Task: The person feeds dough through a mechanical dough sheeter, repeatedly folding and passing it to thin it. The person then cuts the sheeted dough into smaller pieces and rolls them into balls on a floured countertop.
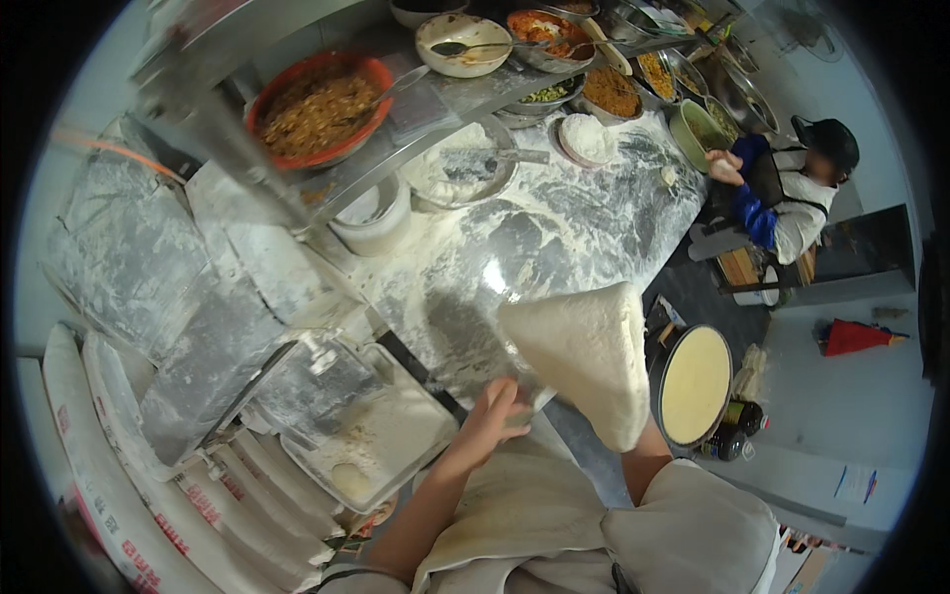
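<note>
A large folded sheet of dough is held up above the near edge of the floured metal worktable. My right forearm runs up behind the dough, and that hand is hidden by it. To the left of the dough, my left hand is raised with its fingers apart, holding nothing. A steel basin of flour with a scraper lying across it stands further back on the table. Beside it are a bowl heaped with flour and a white tub.
A metal shelf bears an orange-red bowl of filling and more bowls. At left is a floured machine above a tray; flour sacks lie below. A co-worker is at the far right end, near a round pan.
</note>
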Demonstrator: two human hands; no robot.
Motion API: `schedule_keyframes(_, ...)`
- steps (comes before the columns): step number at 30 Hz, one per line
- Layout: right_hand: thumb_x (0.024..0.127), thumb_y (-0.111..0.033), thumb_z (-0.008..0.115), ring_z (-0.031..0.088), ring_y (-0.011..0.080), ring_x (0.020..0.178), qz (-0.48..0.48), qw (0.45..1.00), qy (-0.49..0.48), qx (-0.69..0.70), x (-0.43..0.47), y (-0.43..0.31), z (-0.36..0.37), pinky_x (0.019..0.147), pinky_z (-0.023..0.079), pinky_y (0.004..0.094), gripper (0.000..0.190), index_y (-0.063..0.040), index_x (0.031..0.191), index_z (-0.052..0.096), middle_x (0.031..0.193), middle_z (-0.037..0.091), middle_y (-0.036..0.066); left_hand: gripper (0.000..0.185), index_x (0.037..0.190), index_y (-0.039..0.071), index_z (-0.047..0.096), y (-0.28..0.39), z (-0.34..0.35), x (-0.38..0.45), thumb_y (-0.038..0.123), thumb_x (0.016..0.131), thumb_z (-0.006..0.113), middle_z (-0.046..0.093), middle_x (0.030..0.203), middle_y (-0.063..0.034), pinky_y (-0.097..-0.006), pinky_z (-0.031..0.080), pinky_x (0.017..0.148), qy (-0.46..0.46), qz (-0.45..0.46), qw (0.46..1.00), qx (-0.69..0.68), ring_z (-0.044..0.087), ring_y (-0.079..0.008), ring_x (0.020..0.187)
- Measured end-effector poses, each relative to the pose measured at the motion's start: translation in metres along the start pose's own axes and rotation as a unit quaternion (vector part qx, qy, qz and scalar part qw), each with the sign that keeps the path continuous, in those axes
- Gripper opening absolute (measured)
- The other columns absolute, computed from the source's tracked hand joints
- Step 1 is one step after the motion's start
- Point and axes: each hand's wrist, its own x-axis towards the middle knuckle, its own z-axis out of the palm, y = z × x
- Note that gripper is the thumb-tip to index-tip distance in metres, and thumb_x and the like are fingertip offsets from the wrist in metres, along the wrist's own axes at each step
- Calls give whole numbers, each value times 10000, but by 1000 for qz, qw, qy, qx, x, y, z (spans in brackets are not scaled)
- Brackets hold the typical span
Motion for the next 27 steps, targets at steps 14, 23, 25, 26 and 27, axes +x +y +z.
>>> schedule_keyframes(14, 1063, -274, 660, 292, 392, 1611, -244, 881, -256, -315, 192, -1, -37, 1282, 302, 508, 612, -82, 1618, 486, 1733, 305, 241, 458, 1356, -50, 665, 40, 11, 193, 309, 1072, 664, 760, 1222, -165, -372, 542, 978, 403, 289, 845, 202, 724, -250, 1102)
schedule_keyframes(23, 878, -352, 855, 694, 230, 802, 163, 950, -199, -177, 236, -26, -68, 694, 544, 367, 520, 57, 1167, 712, 944, 743, 157, 468, 1379, -47, 644, 46, -2, 204, 255, 1035, 739, 736, 1293, -169, -384, 594, 975, 306, 223, 925, -25, 737, -255, 1105)
schedule_keyframes(25, 842, -352, 875, 609, 187, 643, 234, 926, -238, -175, 246, -19, -47, 568, 475, 368, 470, 40, 1058, 733, 808, 700, 104, 519, 1437, -39, 586, 82, 2, 194, 289, 1057, 717, 704, 1364, -194, -408, 631, 984, 238, 85, 953, -165, 729, -284, 1189)
schedule_keyframes(26, 840, -323, 869, 548, 158, 582, 248, 919, -232, -200, 256, -23, -38, 510, 423, 374, 404, 22, 1008, 740, 753, 659, 74, 537, 1444, -39, 566, 96, 2, 193, 331, 1073, 684, 691, 1375, -202, -423, 641, 1003, 232, 97, 942, -220, 721, -298, 1214)
schedule_keyframes(27, 833, -280, 858, 480, 143, 531, 269, 921, -243, -142, 254, -47, -30, 470, 363, 350, 334, -1, 971, 737, 655, 568, 25, 558, 1452, -38, 547, 99, -5, 190, 373, 1088, 651, 679, 1386, -210, -438, 651, 1021, 232, 107, 926, -278, 713, -312, 1238)
